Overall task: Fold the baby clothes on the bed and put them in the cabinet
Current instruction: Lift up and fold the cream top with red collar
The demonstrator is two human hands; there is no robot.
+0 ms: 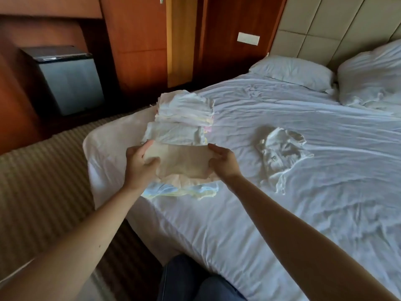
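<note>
White-sheeted bed [282, 213]: stack of folded pale baby clothes [186, 109] at 12 o'clock from your hands, crumpled white garment [280, 153] at 3 o'clock, not yet folded. Your left hand [138, 168] and right hand [223, 161] hold the beige folded cloth [184, 161], fingers clamped on its ends, above a pastel-edged pile [184, 190]. Risk: an uneven set-down could skew that pile. Under-cloth fingertips hidden; cabinet interior unseen.

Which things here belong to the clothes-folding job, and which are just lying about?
Belong: beige folded garment, gripped by left hand and right hand; folded clothes stacks; crumpled unfolded garment; bed; wooden cabinet.
Just about: pillows; mini fridge; switch plate.
</note>
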